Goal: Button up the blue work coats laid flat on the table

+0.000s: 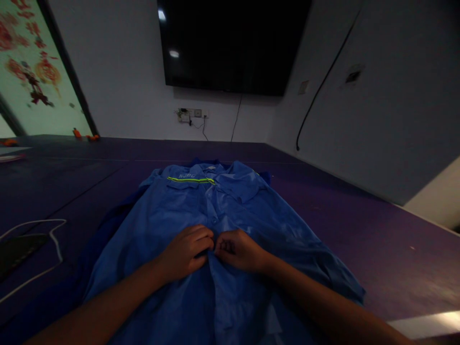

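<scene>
White cable (pixel 61 261) looped at the far left beside a flat dark object (pixel 21 251), well apart from the hands. Next came darker blue cloth (pixel 111 220), partly under the blue shirt (pixel 161 211), which lay front up on the purple surface (pixel 359 239), collar away from the person. The left hand (pixel 192 249) pinched the shirt's front edge near mid-body; whether a button sat between the fingers could not be told. Just beside it, the right hand (pixel 237 249) curled inward, fingertips gripping the same front strip (pixel 219 282). Uneven tension from the two hands could have skewed the strip or creased the cloth; a loose pinch could have let the edge slip, and the dim light could have led to misaligned edges.
</scene>
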A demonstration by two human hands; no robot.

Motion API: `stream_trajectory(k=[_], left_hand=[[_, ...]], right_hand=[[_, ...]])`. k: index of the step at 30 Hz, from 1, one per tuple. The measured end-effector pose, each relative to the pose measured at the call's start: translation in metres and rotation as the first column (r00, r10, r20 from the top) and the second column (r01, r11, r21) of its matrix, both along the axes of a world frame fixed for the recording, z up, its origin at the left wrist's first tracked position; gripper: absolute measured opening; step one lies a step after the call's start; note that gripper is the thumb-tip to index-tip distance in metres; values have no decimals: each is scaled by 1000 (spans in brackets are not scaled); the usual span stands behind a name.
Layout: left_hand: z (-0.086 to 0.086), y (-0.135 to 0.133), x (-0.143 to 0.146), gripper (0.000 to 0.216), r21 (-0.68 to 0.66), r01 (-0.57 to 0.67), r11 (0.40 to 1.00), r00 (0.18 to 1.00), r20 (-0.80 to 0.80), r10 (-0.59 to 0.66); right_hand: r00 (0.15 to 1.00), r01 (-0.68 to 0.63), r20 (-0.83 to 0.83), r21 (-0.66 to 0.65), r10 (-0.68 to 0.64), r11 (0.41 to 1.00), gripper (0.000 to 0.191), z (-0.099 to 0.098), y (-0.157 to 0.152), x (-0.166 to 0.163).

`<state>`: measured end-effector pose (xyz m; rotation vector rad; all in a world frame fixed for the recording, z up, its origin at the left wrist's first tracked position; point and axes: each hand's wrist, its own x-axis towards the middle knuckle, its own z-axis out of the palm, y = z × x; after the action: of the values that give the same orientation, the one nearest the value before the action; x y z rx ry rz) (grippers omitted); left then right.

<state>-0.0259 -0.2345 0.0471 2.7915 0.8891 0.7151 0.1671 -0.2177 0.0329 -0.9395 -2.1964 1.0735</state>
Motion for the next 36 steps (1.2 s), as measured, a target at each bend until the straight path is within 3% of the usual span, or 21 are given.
stream_trajectory(k=[36], left_hand=[[-1, -3, -2, 9, 106, -46, 993, 998, -38, 50]], right_hand=[[999, -36, 20, -36, 37, 999, 8, 8, 2, 5]])
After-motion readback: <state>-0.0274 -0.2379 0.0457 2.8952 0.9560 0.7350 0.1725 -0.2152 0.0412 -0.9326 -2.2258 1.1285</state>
